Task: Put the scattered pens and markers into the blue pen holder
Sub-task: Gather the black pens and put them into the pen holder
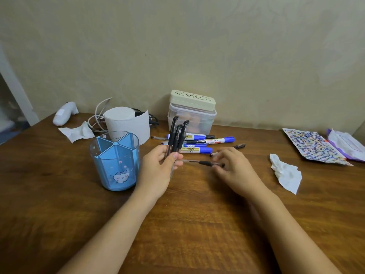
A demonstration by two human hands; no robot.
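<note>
The blue pen holder [116,161] stands upright on the wooden table, left of centre, its compartments empty. My left hand [160,167], just right of it, grips three black-capped gel pens [177,135] pointing upward. My right hand [233,167] pinches the tip end of another gel pen [203,162], which lies level between both hands; its clear end touches my left fingers. Behind the hands lie several blue markers [197,143] and thin pens in a loose pile. A dark pen [239,145] lies beyond my right fingers.
A paper roll [126,123] with cables stands behind the holder. A clear box [191,117] with a cream case on top sits at the wall. Crumpled tissues [286,173] lie right and back left. A patterned packet [314,145] lies far right.
</note>
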